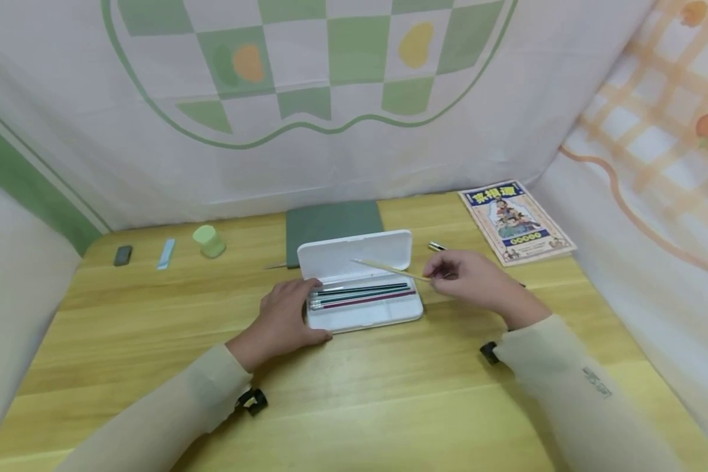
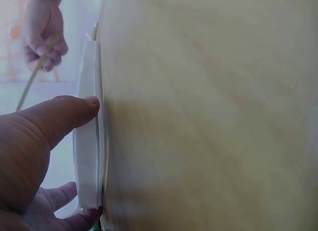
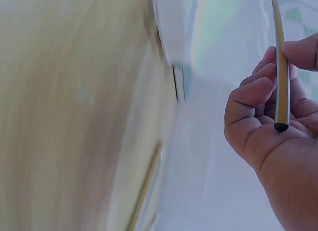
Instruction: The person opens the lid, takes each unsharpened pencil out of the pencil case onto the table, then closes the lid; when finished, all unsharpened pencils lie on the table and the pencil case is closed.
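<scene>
An open white pencil case (image 1: 354, 320) lies on the wooden table, its lid tilted up at the back. Inside are several pencils (image 1: 362, 296), dark green and dark red. My left hand (image 1: 283, 318) grips the case's left end, thumb (image 2: 74, 112) against the front wall and fingers around the far side. Above the case's right part, my right hand (image 1: 469, 278) pinches a yellow pencil (image 1: 386, 267) between thumb and fingers. Its pale end points left over the lid; in the right wrist view, the pencil (image 3: 282, 92) shows yellow and silver stripes and a black end.
Behind the case lies a dark green book (image 1: 333, 219). At the back right is an illustrated book (image 1: 516, 226), with a silver-tipped pen (image 1: 436, 246) partly hidden by my right hand. Back left hold a dark block (image 1: 122, 255), a light blue strip (image 1: 166, 254) and a green container (image 1: 210, 242).
</scene>
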{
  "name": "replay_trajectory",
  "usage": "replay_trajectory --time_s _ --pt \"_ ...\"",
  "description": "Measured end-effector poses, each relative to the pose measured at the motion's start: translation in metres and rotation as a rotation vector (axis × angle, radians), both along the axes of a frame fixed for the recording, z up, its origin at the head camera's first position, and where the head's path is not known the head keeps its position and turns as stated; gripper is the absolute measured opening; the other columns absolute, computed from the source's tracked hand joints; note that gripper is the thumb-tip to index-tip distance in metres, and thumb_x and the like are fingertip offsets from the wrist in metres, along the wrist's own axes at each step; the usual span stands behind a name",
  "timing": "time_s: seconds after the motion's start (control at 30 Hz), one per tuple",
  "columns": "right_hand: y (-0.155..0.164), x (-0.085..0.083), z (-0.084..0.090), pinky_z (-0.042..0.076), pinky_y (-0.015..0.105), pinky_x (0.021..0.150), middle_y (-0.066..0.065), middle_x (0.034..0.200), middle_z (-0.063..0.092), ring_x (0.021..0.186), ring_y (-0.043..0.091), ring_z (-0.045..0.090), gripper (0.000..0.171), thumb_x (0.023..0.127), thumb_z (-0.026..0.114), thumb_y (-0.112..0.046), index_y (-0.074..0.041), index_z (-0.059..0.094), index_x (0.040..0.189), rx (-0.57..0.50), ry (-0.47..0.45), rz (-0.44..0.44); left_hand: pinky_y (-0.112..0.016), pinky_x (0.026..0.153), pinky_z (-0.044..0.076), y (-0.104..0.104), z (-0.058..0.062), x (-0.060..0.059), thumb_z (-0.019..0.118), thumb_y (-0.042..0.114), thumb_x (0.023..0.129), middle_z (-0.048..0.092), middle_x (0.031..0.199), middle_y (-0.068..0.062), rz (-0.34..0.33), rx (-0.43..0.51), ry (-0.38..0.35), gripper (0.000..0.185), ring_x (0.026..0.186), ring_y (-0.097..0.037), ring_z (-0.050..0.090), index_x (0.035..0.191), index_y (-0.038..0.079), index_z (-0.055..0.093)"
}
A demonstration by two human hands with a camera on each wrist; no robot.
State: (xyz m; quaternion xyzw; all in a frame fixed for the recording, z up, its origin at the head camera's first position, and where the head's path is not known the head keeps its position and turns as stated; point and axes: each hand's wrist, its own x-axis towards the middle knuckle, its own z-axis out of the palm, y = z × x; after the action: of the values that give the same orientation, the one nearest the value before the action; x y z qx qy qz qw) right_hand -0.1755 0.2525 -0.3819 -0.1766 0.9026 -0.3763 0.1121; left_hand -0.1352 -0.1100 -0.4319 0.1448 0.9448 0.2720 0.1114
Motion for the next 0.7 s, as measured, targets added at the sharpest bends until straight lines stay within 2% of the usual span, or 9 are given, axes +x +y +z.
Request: replay_trajectory --time_s 0.13,0.2,0.3,0.37,0.43,0.53,0.6,0.7 --pt "0.039 0.006 0.009 0.054 0.020 0.080 0.010 0.107 0.073 0.095 0.013 0.065 0.016 0.094 0.073 -0.009 -0.005 0.072 0.110 0.000 0.050 -0.096 -0.062 0.117 0.024 0.001 0.000 0.000 0.089 0.051 0.076 0.046 0.157 -0.009 -0.002 0.002 0.007 0.098 0.147 -0.034 0.033 0.155 0.015 0.044" --pt "0.062 0.007 0.009 0.053 0.016 0.078 0.014 0.109 0.073 0.093 0.005 0.065 0.018 0.095 0.073 -0.009 -0.002 0.072 0.111 0.001 0.088 -0.154 -0.062 0.116 0.024 0.001 0.000 -0.001 0.089 0.051 0.076 0.046 0.157 -0.009 -0.002 0.001 0.013 0.098 0.147 -0.034 0.033 0.155 0.015 0.044" --pt "0.095 0.005 0.004 0.051 0.012 0.073 0.015 0.104 0.075 0.086 -0.005 0.064 0.019 0.095 0.072 -0.009 0.000 0.071 0.111 0.026 0.134 -0.243 -0.062 0.116 0.024 0.002 0.001 -0.002 0.089 0.051 0.076 0.047 0.156 -0.009 -0.004 0.001 0.018 0.098 0.146 -0.034 0.034 0.154 0.015 0.044" --pt "0.114 0.002 -0.001 0.050 0.012 0.071 0.014 0.103 0.075 0.083 -0.006 0.062 0.020 0.094 0.072 -0.012 -0.001 0.072 0.111 0.084 0.141 -0.286 -0.062 0.116 0.024 0.002 0.001 -0.002 0.089 0.051 0.075 0.047 0.156 -0.009 -0.003 -0.001 0.018 0.097 0.146 -0.034 0.034 0.154 0.015 0.045" --pt "0.126 -0.002 -0.008 0.050 0.018 0.074 0.011 0.100 0.075 0.083 0.002 0.064 0.021 0.093 0.074 -0.016 -0.004 0.073 0.110 0.168 0.135 -0.304 -0.062 0.116 0.025 0.002 0.001 -0.002 0.090 0.051 0.075 0.048 0.155 -0.008 -0.002 -0.004 0.016 0.097 0.146 -0.034 0.035 0.154 0.015 0.045" --pt "0.132 -0.010 -0.016 0.050 0.033 0.081 0.008 0.099 0.075 0.086 0.016 0.065 0.024 0.093 0.075 -0.024 -0.007 0.074 0.110 0.270 0.097 -0.275 -0.062 0.116 0.025 0.002 -0.001 -0.002 0.090 0.051 0.074 0.049 0.154 -0.008 0.003 -0.004 0.009 0.098 0.145 -0.034 0.035 0.153 0.015 0.046" --pt "0.132 -0.014 -0.019 0.049 0.042 0.084 0.006 0.098 0.075 0.088 0.021 0.066 0.025 0.093 0.075 -0.026 -0.007 0.074 0.109 0.306 0.072 -0.245 -0.062 0.116 0.025 0.002 -0.002 -0.002 0.090 0.052 0.074 0.049 0.154 -0.008 0.005 -0.004 0.006 0.098 0.145 -0.034 0.035 0.153 0.015 0.046" --pt "0.129 -0.020 -0.023 0.049 0.045 0.086 0.006 0.098 0.075 0.089 0.021 0.067 0.023 0.093 0.074 -0.024 -0.006 0.074 0.108 0.312 0.056 -0.214 -0.063 0.116 0.025 0.001 -0.003 -0.002 0.090 0.051 0.074 0.048 0.156 -0.008 0.006 -0.003 0.003 0.097 0.146 -0.034 0.035 0.153 0.016 0.046"
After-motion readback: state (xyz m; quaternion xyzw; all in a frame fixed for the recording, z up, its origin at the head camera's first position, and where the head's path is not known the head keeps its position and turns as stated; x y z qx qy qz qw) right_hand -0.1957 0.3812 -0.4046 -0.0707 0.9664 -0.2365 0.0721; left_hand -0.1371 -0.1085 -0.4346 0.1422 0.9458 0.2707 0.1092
